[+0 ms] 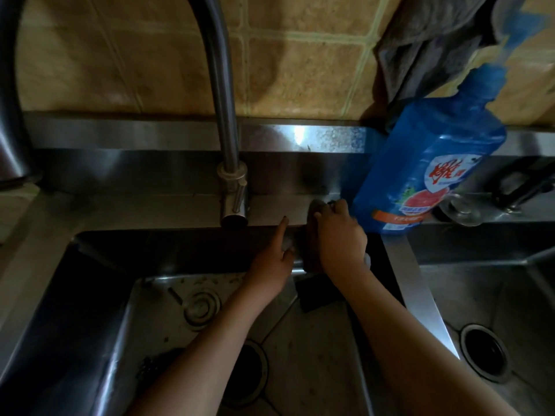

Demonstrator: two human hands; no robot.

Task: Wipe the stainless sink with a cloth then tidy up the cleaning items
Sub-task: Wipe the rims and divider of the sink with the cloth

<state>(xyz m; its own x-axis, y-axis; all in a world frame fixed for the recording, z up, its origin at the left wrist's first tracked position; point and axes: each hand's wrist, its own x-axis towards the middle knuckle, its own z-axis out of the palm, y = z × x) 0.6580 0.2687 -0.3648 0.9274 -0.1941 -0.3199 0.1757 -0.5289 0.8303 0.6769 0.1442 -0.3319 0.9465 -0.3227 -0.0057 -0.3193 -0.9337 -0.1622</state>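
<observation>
At the sink [168,207] rim, right hand [341,235] grips a mostly hidden cloth [310,252]; left hand [274,259] shadowed, grasp unclear.

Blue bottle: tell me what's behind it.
A grey cloth hangs behind the blue bottle, against the tiled wall. The bottle's body covers whatever lies directly behind it.

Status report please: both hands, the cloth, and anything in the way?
Right hand grips cloth at sink ledge. Left hand beside it, forefinger out, grip unclear. Blue bottle close on the right.
</observation>
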